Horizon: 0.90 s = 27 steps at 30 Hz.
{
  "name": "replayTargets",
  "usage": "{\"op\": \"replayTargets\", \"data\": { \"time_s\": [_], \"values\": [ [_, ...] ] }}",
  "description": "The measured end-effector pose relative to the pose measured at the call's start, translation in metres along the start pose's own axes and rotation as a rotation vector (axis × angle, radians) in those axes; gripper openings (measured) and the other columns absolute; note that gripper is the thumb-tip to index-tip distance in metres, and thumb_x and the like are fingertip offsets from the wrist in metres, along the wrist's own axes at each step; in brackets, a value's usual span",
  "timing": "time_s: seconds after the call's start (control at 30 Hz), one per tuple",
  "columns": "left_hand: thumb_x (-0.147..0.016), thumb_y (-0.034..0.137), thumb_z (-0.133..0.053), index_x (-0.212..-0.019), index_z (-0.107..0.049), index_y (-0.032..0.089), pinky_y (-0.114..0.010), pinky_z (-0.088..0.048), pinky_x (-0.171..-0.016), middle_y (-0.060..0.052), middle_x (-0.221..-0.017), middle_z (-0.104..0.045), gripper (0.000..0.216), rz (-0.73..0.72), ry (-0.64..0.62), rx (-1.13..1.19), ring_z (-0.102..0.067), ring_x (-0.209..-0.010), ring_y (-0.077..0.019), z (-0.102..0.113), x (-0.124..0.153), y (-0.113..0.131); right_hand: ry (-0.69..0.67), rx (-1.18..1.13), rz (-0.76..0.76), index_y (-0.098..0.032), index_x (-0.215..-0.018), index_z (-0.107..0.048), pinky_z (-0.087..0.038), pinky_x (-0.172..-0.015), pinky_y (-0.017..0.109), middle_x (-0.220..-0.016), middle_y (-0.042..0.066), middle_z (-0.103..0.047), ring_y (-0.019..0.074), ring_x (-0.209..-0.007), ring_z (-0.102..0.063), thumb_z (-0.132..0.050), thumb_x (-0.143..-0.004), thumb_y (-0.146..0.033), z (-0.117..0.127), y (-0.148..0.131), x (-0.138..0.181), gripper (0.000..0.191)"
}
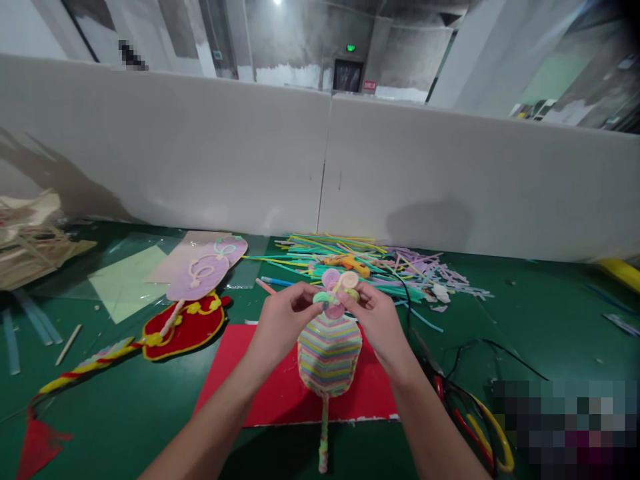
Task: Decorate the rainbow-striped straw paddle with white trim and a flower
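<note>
Between my two hands is a small flower of coiled pastel discs in pink, peach, green and yellow. My left hand pinches it by the green coil at its left side. From the other side, the fingers of my right hand close on the peach and yellow coils. Just below lies a fan with striped pastel chevrons and a twisted multicoloured handle. The fan rests on a red sheet, its top edge partly hidden by the flower and my fingers.
Left are a lilac fan, a red fan with yellow trim and a pale green sheet. Colourful fuzzy stems lie behind with an orange glue gun. Cables and red-yellow handles sit right. A white partition stands behind.
</note>
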State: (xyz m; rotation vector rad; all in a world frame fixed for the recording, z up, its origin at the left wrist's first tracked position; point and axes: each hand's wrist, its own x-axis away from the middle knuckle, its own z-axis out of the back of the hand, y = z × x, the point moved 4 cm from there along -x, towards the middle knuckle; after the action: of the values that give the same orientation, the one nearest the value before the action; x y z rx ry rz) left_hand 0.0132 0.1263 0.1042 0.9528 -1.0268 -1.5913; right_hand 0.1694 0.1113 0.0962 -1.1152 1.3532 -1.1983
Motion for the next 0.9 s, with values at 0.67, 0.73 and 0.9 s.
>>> {"op": "replayTargets", "data": {
  "time_s": [0.67,0.73,0.9],
  "values": [
    [-0.071,0.027,-0.061,-0.069,-0.060,0.018,-0.020,-0.034,-0.053,0.005,-0.058,-0.055,0.010,-0.006,0.096,-0.097,-0.046,-0.055,-0.0099,0.004,0.004,0.002,0.011,0.004,0.009,-0.017,-0.083,-0.066,-0.046,-0.071,0.029,-0.081,0.003,-0.069,0.0185,-0.077,-0.061,-0.067,-0.070,-0.035,-0.009,0.004,0.000,0.023],
    [-0.072,0.027,-0.060,-0.072,-0.062,0.018,-0.021,-0.035,-0.053,0.004,-0.060,-0.057,0.010,-0.024,0.102,-0.096,-0.048,-0.056,-0.0103,0.003,0.004,0.004,0.017,-0.012,0.008,-0.018,-0.083,-0.066,-0.046,-0.071,0.030,-0.081,0.003,-0.069,0.0187,-0.078,-0.061,-0.068,-0.069,-0.036,-0.008,0.004,0.000,0.023],
    [-0.074,0.026,-0.058,-0.083,-0.062,0.019,-0.021,-0.036,-0.054,0.005,-0.060,-0.055,0.012,-0.043,0.108,-0.109,-0.049,-0.056,-0.0108,0.004,0.006,0.005,0.026,-0.004,0.002,-0.017,-0.083,-0.065,-0.045,-0.068,0.028,-0.079,0.002,-0.068,0.0175,-0.074,-0.060,-0.067,-0.071,-0.036,-0.009,0.006,0.001,0.023]
  ]
}}
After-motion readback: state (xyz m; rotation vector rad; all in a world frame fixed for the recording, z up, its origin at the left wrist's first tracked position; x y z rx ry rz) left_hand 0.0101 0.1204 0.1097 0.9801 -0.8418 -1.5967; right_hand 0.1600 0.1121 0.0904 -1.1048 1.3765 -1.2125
